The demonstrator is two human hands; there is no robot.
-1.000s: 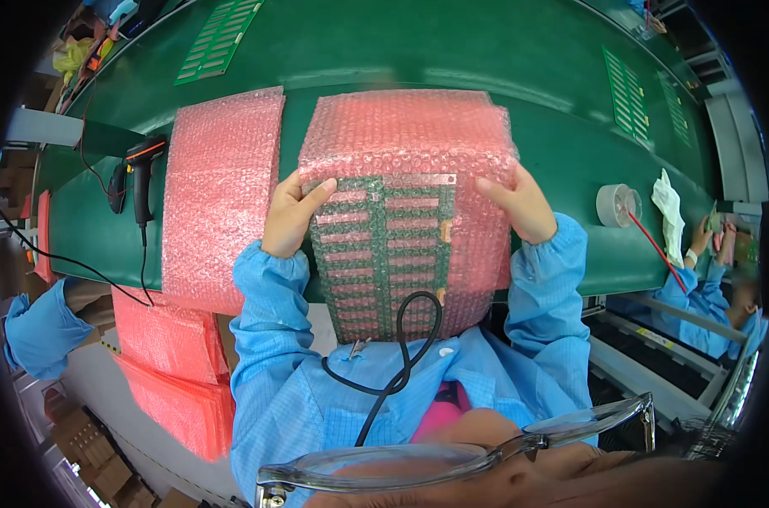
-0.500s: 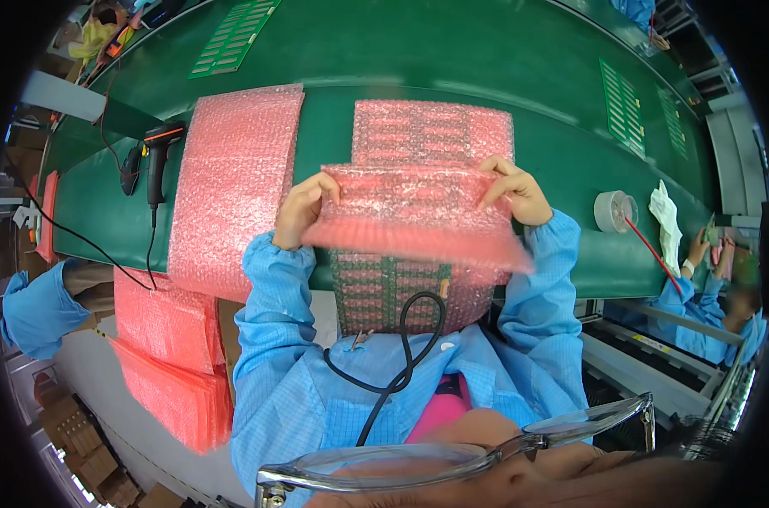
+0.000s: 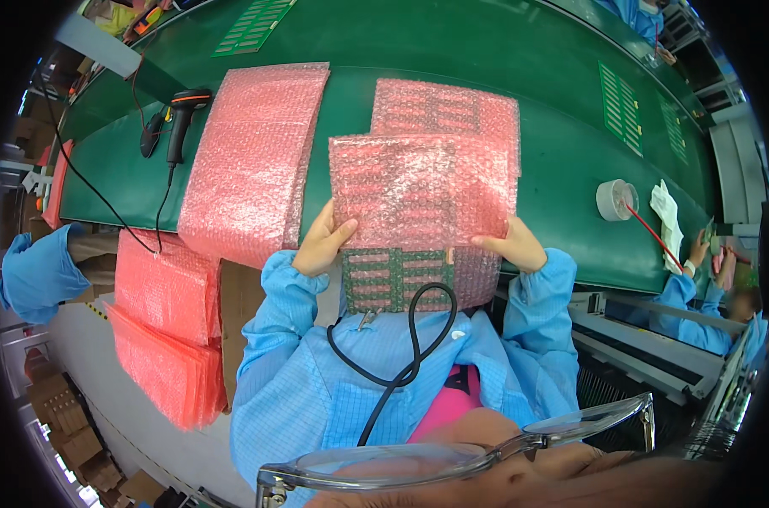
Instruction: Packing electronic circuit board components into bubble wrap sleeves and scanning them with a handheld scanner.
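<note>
Between my hands is a pink bubble-wrap bag [image 3: 427,186], its bubbled face spread out and darker slots of a circuit board panel showing through. My left hand [image 3: 322,244] grips its lower left corner with the thumb on top. At the lower right corner my right hand [image 3: 521,245] pinches it the same way. Another pink bubble-wrap bag with a board inside [image 3: 452,100] lies partly under its far edge. Nearer my body, a third bagged green board panel [image 3: 393,279] sits against my blue smock, its far part covered.
Left on the green bench [image 3: 342,93] lies a stack of pink bubble bags [image 3: 249,161], beside a handheld scanner [image 3: 181,123]. More pink bags [image 3: 168,339] hang below the edge. Bare green panels [image 3: 621,110] lie farther off. A round tub [image 3: 614,201] stands at the right.
The held bag's blurred near edge has settled and its face now lies flatter. Both hands have come nearer my body, from its far edge to its lower corners.
</note>
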